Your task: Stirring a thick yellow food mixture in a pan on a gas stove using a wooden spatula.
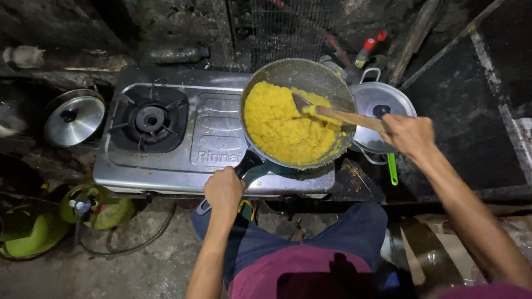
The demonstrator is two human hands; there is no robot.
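The left hand (pixel 223 190) grips the pan (pixel 297 113) handle at 7 o'clock; the right hand (pixel 408 134) grasps the spatula (pixel 339 116). A hard stir could tip the tilted pan, spilling yellow mash (pixel 280 124) onto the stove (pixel 188 138).

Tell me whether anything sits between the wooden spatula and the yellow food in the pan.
Nothing visible does. The right hand holds the wooden spatula, whose blade already rests in the yellow food. The left hand grips the pan's handle.

Rough home kitchen, probably outdoors, two-burner gas stove (pixel 183 133), green gas cylinders (pixel 100 207), pot lids (pixel 75 117), soot-dark walls
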